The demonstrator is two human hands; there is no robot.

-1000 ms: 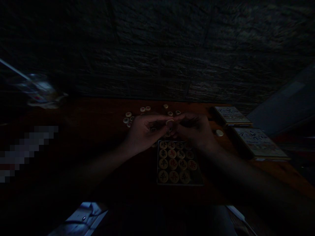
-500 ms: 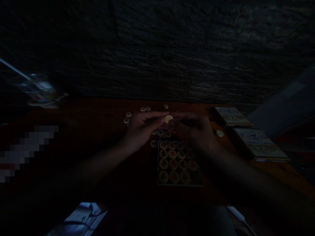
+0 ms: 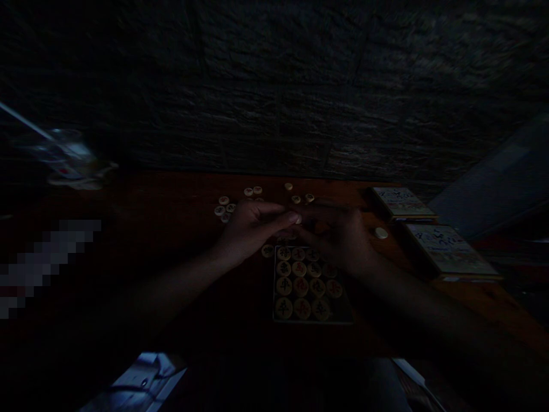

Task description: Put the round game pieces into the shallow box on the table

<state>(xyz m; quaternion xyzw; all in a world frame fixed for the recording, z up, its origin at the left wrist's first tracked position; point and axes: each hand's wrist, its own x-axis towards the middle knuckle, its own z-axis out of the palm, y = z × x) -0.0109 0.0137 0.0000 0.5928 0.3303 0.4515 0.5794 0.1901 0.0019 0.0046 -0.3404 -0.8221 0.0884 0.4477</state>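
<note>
A dark reddish-brown wooden worktop (image 3: 171, 194) runs beneath both grips. Off to the right of the right grip lie two flat rectangular boxes with pale, dark-lettered tops (image 3: 450, 249). On the near side of both grips sits a shallow, square, dark tray with a thin pale rim (image 3: 342, 311), bearing rows of round pale discs marked in red or black (image 3: 301, 286), with a gap at its near right corner. The right grip (image 3: 345, 237) curls in beside the left, its fingertips too dark to tell whether they press on anything. The left grip (image 3: 251, 229) is closed, thumb against fingers, on a small round pale disc (image 3: 299, 219), just beyond the tray. Judging by its look, perhaps wood or plastic, this disc should be light, stiff and hard to break; a smooth face might slip, so pinching the rim at opposite sides seems surest. Similar loose discs (image 3: 223, 201) lie to the left of and beyond the left grip, and a single blank disc (image 3: 381, 233) to the right of the right grip.
</note>
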